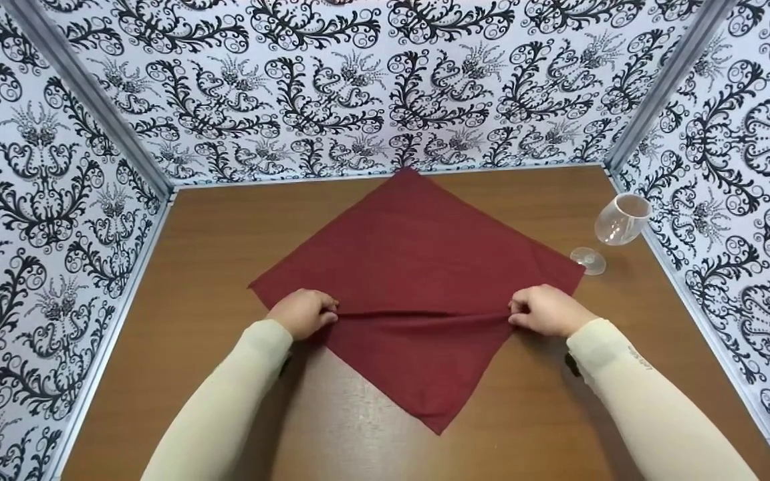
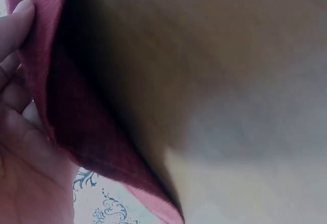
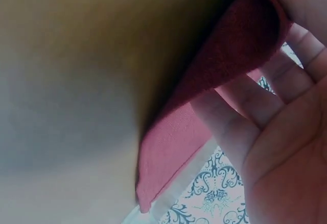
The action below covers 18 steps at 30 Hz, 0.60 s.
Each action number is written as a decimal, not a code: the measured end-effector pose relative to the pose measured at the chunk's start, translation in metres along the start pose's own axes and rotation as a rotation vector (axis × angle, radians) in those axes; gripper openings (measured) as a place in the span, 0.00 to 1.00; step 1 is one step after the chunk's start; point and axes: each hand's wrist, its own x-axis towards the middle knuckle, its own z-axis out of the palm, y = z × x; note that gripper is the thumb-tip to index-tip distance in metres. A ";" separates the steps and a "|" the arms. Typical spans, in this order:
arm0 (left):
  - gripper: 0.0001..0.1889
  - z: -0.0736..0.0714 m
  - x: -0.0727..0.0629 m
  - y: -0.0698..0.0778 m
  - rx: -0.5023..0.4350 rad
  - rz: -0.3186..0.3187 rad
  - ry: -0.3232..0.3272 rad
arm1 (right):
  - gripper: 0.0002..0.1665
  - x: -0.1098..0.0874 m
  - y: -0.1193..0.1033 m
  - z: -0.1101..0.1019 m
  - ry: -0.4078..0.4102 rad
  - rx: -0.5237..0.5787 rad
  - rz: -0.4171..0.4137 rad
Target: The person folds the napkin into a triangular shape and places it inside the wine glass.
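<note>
A dark red cloth napkin (image 1: 418, 247) lies spread as a diamond on the wooden table, one corner toward the back wall and one toward me. My left hand (image 1: 301, 314) pinches its near left edge, and my right hand (image 1: 545, 310) pinches the near right edge. Between the two hands a raised crease runs straight across the cloth. The near corner hangs flat below that crease. In the left wrist view the thumb (image 2: 23, 17) presses on the napkin's edge, which is lifted off the table there. The right wrist view shows the fingers (image 3: 286, 76) under the lifted edge.
A clear wine glass (image 1: 619, 224) stands at the right, its foot (image 1: 589, 260) close to the napkin's right corner. Wooden tabletop (image 1: 204, 247) surrounds the cloth. Walls with a black and white scroll pattern (image 1: 358, 87) enclose the table at the back and both sides.
</note>
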 end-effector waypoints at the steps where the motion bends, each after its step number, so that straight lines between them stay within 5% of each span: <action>1: 0.07 -0.002 0.000 0.000 -0.009 -0.014 0.011 | 0.13 0.001 0.000 -0.002 0.000 0.003 0.013; 8: 0.07 -0.013 0.011 0.003 -0.020 -0.116 0.116 | 0.10 0.012 0.006 -0.012 0.056 -0.022 0.122; 18: 0.09 -0.010 0.033 0.003 0.023 -0.262 0.146 | 0.05 0.030 0.005 -0.009 0.145 -0.068 0.234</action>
